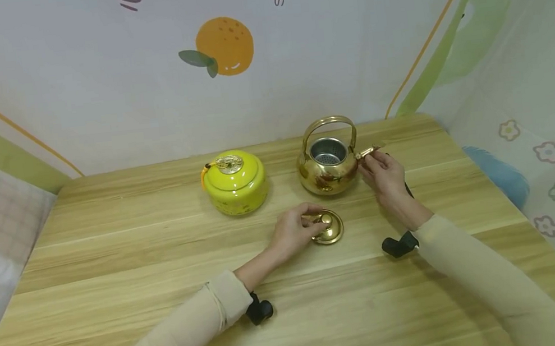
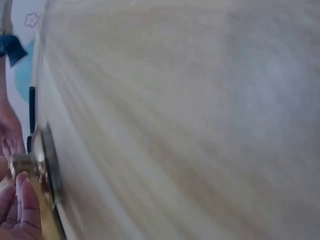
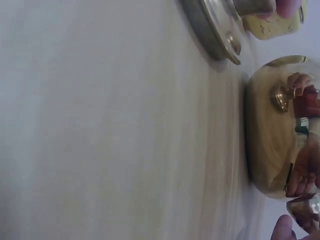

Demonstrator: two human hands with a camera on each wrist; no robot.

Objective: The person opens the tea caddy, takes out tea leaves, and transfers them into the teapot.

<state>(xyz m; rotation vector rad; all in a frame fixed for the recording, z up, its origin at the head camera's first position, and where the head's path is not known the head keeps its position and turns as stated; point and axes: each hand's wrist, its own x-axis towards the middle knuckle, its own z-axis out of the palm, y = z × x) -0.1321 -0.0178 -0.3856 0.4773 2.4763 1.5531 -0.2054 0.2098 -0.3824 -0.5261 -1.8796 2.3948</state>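
My left hand (image 1: 294,228) pinches the round knob of a shiny gold lid (image 1: 333,232), which is at the tabletop in front of the teapot. In the left wrist view the fingertips (image 2: 29,202) are at the lid's knob (image 2: 22,165). A gold metal teapot (image 1: 326,182) stands behind the lid, uncovered, with a perforated steel strainer (image 1: 328,153) inside and its arched handle (image 1: 329,120) upright. My right hand (image 1: 387,181) holds the teapot's spout (image 1: 365,153) from the right side. The right wrist view shows a thumb (image 3: 283,229) beside the spout; the other fingers are mostly out of frame.
A glossy yellow lidded jar (image 1: 237,191) with a gold emblem and orange cord stands left of the teapot. Both hands are over a wood-grain table (image 1: 114,258). Black wrist-camera mounts (image 1: 399,245) hang near the sleeves. A printed curtain (image 1: 149,107) backs the table.
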